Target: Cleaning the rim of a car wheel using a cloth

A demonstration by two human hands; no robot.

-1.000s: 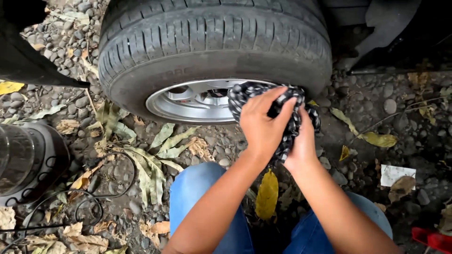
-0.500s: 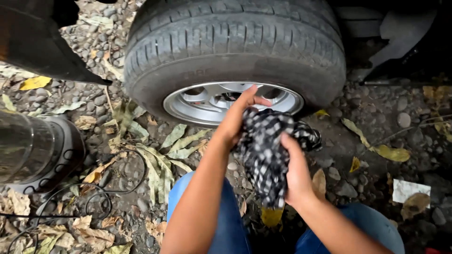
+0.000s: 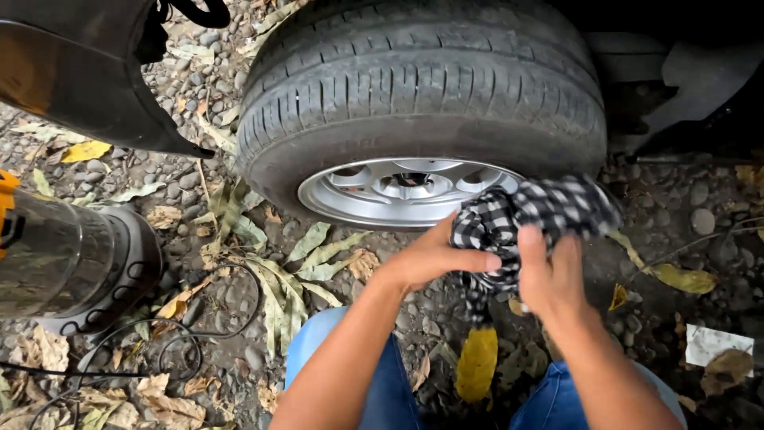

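Note:
Both my hands grip a black-and-white checked cloth (image 3: pixel 535 215) bunched up just in front of a car wheel. My left hand (image 3: pixel 434 259) pinches its left side with thumb and fingers. My right hand (image 3: pixel 551 275) clutches its lower right part, fingers curled over the fabric. The wheel has a black tyre (image 3: pixel 422 87) and a silver alloy rim (image 3: pixel 402 189), close behind the cloth. My knees in blue jeans (image 3: pixel 390 390) are below.
A shiny metal canister (image 3: pixel 68 259) with a black cable (image 3: pixel 183 350) stands on the left. Gravel ground is strewn with dry leaves (image 3: pixel 278 271). A dark car body panel (image 3: pixel 79 72) hangs at upper left. A white scrap (image 3: pixel 716 344) lies at lower right.
My hands have drawn the cloth down and away from the rim and bunched it between them. The view has shifted left and closer.

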